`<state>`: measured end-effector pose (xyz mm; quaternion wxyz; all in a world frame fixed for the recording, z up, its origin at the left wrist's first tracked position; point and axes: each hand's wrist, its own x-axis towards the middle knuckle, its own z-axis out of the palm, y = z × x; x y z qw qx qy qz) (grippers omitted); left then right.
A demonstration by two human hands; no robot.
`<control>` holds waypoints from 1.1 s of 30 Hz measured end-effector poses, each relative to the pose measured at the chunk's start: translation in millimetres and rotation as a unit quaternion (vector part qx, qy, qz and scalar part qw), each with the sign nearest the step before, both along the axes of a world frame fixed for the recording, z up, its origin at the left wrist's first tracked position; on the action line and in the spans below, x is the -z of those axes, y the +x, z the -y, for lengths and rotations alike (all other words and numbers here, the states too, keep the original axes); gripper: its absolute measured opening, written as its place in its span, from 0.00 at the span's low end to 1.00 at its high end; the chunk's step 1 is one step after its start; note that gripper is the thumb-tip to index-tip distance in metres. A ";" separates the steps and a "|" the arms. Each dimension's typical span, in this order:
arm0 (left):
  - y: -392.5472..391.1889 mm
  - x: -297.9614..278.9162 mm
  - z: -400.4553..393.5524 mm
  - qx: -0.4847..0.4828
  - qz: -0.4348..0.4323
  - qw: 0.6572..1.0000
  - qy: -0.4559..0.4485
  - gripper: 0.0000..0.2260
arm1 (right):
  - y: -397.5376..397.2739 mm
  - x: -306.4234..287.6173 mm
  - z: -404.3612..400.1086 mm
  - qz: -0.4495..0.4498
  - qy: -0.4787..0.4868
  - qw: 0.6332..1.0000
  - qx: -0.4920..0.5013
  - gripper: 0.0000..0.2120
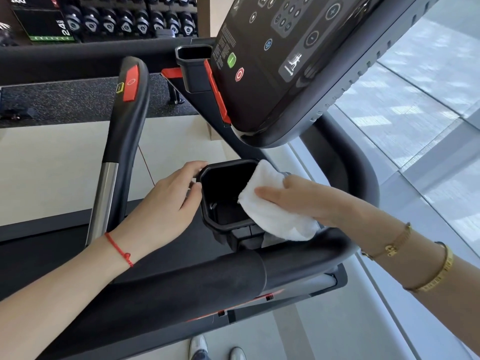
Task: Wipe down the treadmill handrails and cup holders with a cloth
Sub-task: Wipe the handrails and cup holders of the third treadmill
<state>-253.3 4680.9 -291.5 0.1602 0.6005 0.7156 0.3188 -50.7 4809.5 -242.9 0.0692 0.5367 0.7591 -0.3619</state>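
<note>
Right hand [291, 198] presses cloth [272, 214] on cup holder [207, 172] 3 o'clock rim; left hand [168, 201] grips 9 o'clock rim. Wipe inside walls next.

Fluffy white terry cloth [272, 211]; matt black plastic cup holder [207, 175]; glossy console [272, 81].
</note>
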 end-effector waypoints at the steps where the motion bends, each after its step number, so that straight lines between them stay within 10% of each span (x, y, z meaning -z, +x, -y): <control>1: 0.1 0.2 -0.3 -0.001 0.000 1.000 -0.001 0.19 | 1.7 1.1 0.7 -0.004 -0.004 1.000 0.001 0.30; 10: 1.6 -0.4 -1.0 -0.007 0.011 1.000 -0.002 0.19 | -13.5 2.8 -13.8 -0.121 -0.077 0.989 0.041 0.15; 22: 2.0 -2.8 -0.3 0.000 0.014 1.000 0.000 0.18 | -4.2 19.4 -4.6 -0.099 0.182 0.976 -0.070 0.17; 33: -0.2 -5.7 4.6 -0.029 -0.018 0.999 0.004 0.19 | -40.4 -4.2 -28.4 -0.095 0.223 0.912 -0.331 0.16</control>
